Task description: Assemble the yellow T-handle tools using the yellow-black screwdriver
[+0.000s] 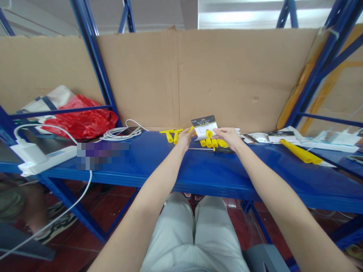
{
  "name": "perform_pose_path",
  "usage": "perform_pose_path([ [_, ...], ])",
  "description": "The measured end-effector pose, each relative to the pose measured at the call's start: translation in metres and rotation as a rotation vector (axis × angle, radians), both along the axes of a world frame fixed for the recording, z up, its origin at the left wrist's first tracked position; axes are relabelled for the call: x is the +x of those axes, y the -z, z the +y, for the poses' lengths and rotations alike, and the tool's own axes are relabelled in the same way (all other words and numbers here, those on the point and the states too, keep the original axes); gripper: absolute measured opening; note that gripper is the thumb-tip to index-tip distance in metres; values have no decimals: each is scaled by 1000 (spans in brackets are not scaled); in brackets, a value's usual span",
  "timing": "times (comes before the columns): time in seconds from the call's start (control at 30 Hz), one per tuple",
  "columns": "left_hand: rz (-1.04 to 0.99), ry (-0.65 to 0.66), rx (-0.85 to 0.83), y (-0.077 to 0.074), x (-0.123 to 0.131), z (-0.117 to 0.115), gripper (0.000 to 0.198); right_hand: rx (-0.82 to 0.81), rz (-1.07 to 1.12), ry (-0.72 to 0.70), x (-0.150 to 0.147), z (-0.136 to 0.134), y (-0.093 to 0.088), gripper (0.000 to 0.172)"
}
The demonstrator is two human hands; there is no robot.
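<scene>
Between my hands, over the blue shelf (pixel 159 162), is a packaging card (pixel 203 121) with a black printed top and a white lower part. My left hand (pixel 185 138) pinches its left side. On the right, the fingers of my right hand (pixel 228 136) close at its lower edge, beside a short yellow tubular piece (pixel 209 133); whether they also touch that piece I cannot tell. Several yellow handles (pixel 208 143) lie just below the card. Near my right wrist is a screwdriver (pixel 224 150) with a black handle. Two yellow T-shaped tools (pixel 169 136) rest left of my left hand.
A cardboard sheet (pixel 227 71) stands along the back. To the left are a coiled white cable (pixel 119 133), a red plastic bag (pixel 82 117) and a power strip (pixel 53 158). A long yellow tool (pixel 302 152) and another packaging card (pixel 281 136) lie to the right.
</scene>
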State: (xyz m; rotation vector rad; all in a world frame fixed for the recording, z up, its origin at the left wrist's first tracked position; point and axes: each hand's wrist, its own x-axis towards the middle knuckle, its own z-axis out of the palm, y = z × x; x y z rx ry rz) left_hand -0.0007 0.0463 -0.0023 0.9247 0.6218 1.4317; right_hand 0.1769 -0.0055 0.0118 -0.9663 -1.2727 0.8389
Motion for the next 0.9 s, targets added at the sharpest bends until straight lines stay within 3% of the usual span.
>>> perform_pose_path([
  [0.13,39,34,-1,1,9,-7,28,20,-81,105,-1,0,3,34],
  [0.33,28,62,-32,-9,13,-21,26,59,-19,126,-2,2,6,38],
  [0.6,-56,227,43,-21,14,-31,46,104,20,178,-7,11,14,35],
  [0.77,38,193,125,-21,13,-32,51,137,92,254,-10,14,19,29],
  [0.9,93,69,118,-17,13,-29,46,145,127,317,-13,16,21,24],
])
